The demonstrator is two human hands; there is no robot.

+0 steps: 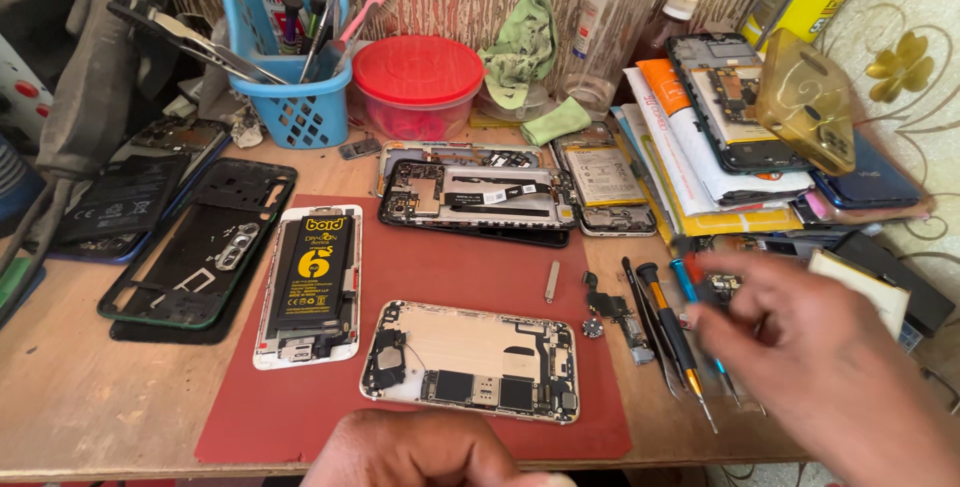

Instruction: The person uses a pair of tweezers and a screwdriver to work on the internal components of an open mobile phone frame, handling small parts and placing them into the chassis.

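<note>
**Reaching for a screwdriver beside an opened phone**

Reaching across the right side of the bench, your right hand (800,337) hovers over a row of small tools. It is blurred, fingers loosely spread, holding nothing that can be made out. Nearest its fingertips lie the screwdrivers (672,322), one with an orange collar and one with a blue handle, side by side with tips pointing toward you, next to black tweezers (640,312).

Your left hand (420,452) sits at the near edge, knuckles up and curled; whether it grips anything cannot be told.

Just beyond the left hand, on a red mat (300,417), lies the opened phone (470,362), back off, circuit board and bare metal frame showing. It is near the left hand and well to the left of the right hand. Loose small parts (612,309) rest between it and the tools.

The step in hand looks like picking a tool. Judging from this, the next move calls for closing the fingers on one thin handle without knocking its neighbours.

Farther left lies a white phone with its battery exposed (308,285); another stripped phone (478,197) lies on the far side of the mat.
</note>
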